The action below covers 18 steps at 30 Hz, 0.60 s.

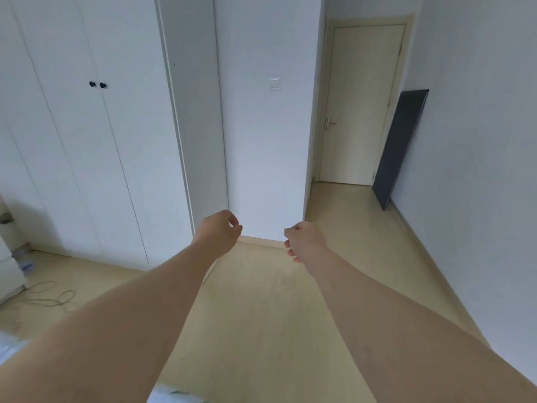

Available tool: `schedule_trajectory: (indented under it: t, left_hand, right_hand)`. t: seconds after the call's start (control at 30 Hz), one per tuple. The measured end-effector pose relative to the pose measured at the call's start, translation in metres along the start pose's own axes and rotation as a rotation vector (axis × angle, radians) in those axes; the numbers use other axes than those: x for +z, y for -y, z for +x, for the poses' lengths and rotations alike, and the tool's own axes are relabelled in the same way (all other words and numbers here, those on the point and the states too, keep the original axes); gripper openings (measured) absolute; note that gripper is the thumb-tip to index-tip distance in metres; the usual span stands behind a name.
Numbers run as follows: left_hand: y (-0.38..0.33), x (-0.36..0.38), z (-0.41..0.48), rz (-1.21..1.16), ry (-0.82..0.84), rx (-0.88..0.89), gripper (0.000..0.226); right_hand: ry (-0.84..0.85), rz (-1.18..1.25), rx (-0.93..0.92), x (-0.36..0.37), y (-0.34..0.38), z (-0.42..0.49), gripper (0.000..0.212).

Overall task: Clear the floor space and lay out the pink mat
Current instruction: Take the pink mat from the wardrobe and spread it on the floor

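The pink mat is nowhere in view, so how it lies cannot be told. Judging by its kind, it should be light, soft and floppy, not fragile. If rolled, it is best taken with one hand near each end; to spread it, pinch two corners of one short edge. At the left edge of the floor [261, 315] a thin cable [49, 295] lies in loose loops, with a plastic bottle [26, 263] just beyond it near the white wardrobe [96, 141]; both probably need moving first. The left hand [218, 231] reaches forward over the middle of the floor, fingers loosely curled and holding nothing. The right hand [302, 238], beside it but apart, is equally slack and empty. At the far right edge a dark panel [401, 146] leans against the wall beside the closed door [360, 106].
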<state>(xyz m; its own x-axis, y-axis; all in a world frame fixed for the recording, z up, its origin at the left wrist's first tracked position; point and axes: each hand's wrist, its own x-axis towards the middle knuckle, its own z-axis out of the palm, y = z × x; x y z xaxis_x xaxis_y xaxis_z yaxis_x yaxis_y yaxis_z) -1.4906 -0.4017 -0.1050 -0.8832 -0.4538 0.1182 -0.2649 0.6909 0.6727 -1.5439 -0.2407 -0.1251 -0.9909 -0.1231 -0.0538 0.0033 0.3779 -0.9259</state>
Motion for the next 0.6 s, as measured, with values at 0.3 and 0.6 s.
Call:
schedule_trajectory:
  t: [0.3,0.6]
  left_hand:
    - [0.010,0.013,0.232,0.002,-0.140,-0.160,0.017]
    - [0.059,-0.018,0.441,-0.069,-0.262,-0.228,0.010]
  right_hand:
    - [0.237,-0.043,-0.121,0.076,0.071,0.239,0.006]
    - [0.320,-0.052,-0.219,0.187,0.154,0.434,0.012]
